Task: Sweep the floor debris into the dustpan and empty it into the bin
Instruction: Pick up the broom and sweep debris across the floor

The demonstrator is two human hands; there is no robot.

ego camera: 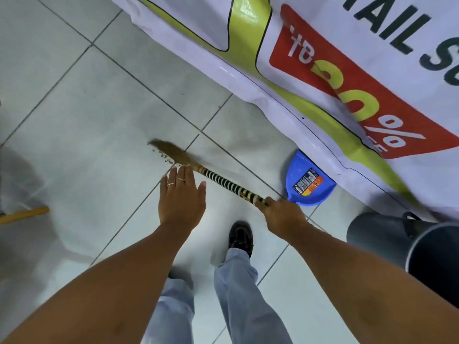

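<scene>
Head view is looking down at the tiled floor (74, 120), and the blue dustpan (306, 181) is serving as my landmark. Nearest to the camera, the person's legs and one black shoe (240, 238) are standing below and to the left of the dustpan. Just beside the dustpan's lower left edge, the right hand (283, 217) is wrapping closed around the end of the striped handle of the short broom (211, 176). Further left of the dustpan, the left hand (181, 197) is hovering flat with fingers spread, holding nothing, close over the handle. Still further left, the broom's straw head is resting beside a small line of dark debris (162, 157) on the tile, well apart from the dustpan. Below and to the right of the dustpan, a dark bin (387, 242) is standing near it. Behind the dustpan, a large printed banner (323, 70) is covering the floor, and its edge is overlapping the dustpan's far side. I am judging that a hard stroke could scatter the crumbs past the pan or under the banner. The pan is lying loose with no hand on it, so the broom could also push it away.
</scene>
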